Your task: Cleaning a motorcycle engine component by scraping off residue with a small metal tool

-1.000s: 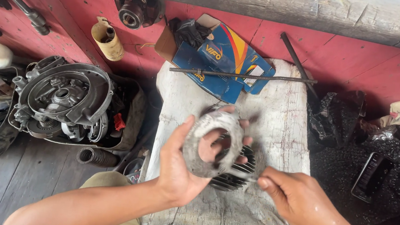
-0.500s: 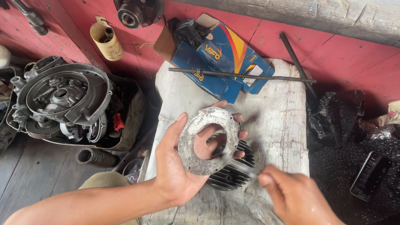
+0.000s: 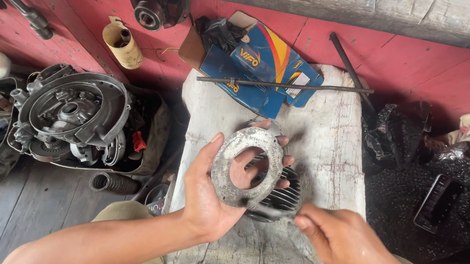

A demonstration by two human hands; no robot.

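Note:
My left hand (image 3: 201, 205) holds a flat grey metal ring (image 3: 225, 171) with a large round hole, thumb on its left rim and fingers behind it. The ring is held face-up over a dark finned engine cylinder (image 3: 285, 194) that lies on a worn whitish wooden block (image 3: 329, 151). My right hand (image 3: 344, 243) is at the lower right, fingers pinched on a thin flat grey metal strip (image 3: 271, 211) whose tip reaches the ring's lower edge.
A blue cardboard box (image 3: 258, 66) and a long thin metal rod (image 3: 284, 85) lie at the block's far end. At left are an engine casing (image 3: 72, 112), a black ribbed hose (image 3: 114, 184) and a yellowish cup (image 3: 122, 43). A phone (image 3: 437, 203) rests on black plastic at right.
My left hand has turned the ring more face-on to me and shifted it slightly. My right hand has moved in toward the ring's lower edge with the thin strip.

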